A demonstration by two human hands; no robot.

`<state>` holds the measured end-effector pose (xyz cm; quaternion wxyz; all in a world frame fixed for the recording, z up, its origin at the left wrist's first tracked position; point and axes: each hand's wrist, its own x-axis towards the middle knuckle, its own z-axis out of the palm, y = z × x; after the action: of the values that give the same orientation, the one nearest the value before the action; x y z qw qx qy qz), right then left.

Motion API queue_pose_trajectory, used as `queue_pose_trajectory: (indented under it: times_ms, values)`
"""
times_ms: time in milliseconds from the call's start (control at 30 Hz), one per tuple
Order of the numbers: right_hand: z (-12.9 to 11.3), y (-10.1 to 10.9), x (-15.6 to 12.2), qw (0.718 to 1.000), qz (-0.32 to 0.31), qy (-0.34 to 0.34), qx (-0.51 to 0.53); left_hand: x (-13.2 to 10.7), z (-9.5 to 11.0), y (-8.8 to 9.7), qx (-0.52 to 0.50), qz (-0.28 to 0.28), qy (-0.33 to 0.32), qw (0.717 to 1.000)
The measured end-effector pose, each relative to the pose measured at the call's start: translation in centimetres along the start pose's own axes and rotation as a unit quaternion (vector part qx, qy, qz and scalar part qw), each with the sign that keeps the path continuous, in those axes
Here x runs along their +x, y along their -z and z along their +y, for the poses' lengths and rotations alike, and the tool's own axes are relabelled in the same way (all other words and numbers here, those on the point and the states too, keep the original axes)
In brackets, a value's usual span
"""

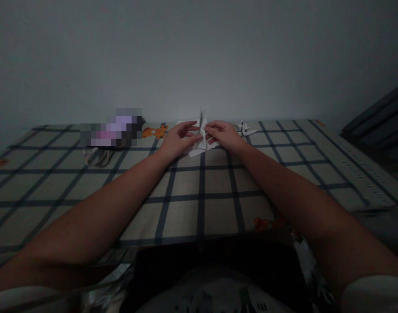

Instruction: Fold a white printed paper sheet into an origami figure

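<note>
Both my arms reach forward over a checked cloth (186, 204). My left hand (181, 139) and my right hand (223, 134) meet at a piece of folded white paper (201, 130), which stands partly upright between the fingertips. Each hand pinches a side of it, with the fingers curled in. More white paper (199, 150) lies flat under the hands.
A small folded white paper figure (243, 128) sits just right of my right hand. An orange bear print (155, 131) shows on the cloth to the left, beside a blurred-out purple object (112, 128) and a looped strap (96, 156). A wall (199, 56) stands close behind. Dark fabric (215, 261) lies at the near edge.
</note>
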<state>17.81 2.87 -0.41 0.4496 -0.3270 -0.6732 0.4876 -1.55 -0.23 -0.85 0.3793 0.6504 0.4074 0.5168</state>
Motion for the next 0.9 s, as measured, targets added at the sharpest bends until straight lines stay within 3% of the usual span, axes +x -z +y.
queue_pose_trajectory:
  times_ms: [67, 167, 267, 433, 667, 900]
  values:
    - [-0.1, -0.1, 0.1, 1.000, 0.021, -0.002, 0.005, 0.1, -0.2, 0.2, 0.015, 0.032, 0.011, 0.999]
    - [-0.5, 0.0, 0.2, 0.997, 0.077, -0.014, 0.002, 0.6, -0.7, 0.5, 0.024, 0.128, 0.027, 0.991]
    - [-0.9, 0.2, 0.2, 0.990, 0.136, -0.026, 0.002, 1.1, -0.9, 0.8, -0.039, 0.190, 0.041, 0.980]
    - [-0.3, 0.7, 0.5, 0.987, 0.157, -0.035, 0.005, 1.3, -0.8, 0.7, -0.110, 0.176, 0.052, 0.977]
    - [0.6, 1.1, 0.8, 0.989, 0.144, 0.036, -0.010, 1.5, -1.2, 0.8, -0.152, 0.197, 0.032, 0.968]
    - [0.3, 0.8, 0.4, 0.994, 0.100, -0.011, 0.037, 1.2, -0.4, 0.7, -0.158, 0.191, 0.033, 0.968]
